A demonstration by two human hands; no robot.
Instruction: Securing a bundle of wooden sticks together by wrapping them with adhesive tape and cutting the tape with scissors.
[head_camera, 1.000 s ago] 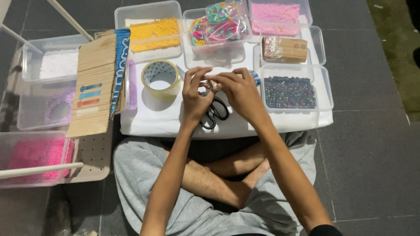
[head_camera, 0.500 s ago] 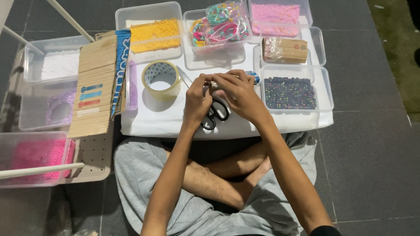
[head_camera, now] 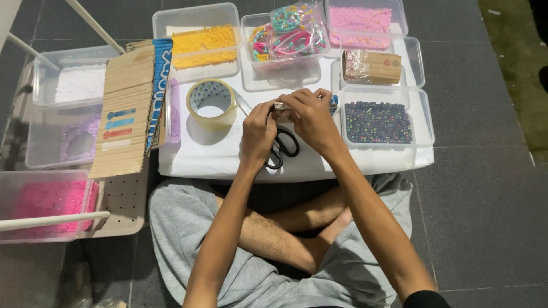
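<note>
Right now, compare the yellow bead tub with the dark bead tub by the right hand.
The yellow bead tub sits at the back, left of the hands; the dark bead tub sits beside the right hand. Yellow beads look uniform; the dark ones are multicoloured-speckled. Both are clear plastic, open-topped.

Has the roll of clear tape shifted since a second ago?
No. The roll of clear tape sits in the same spot below the clear box of yellow beads.

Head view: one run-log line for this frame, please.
left hand + right hand: together on small item, unclear | scissors: on white sheet under hands | tape roll: left of hands
</note>
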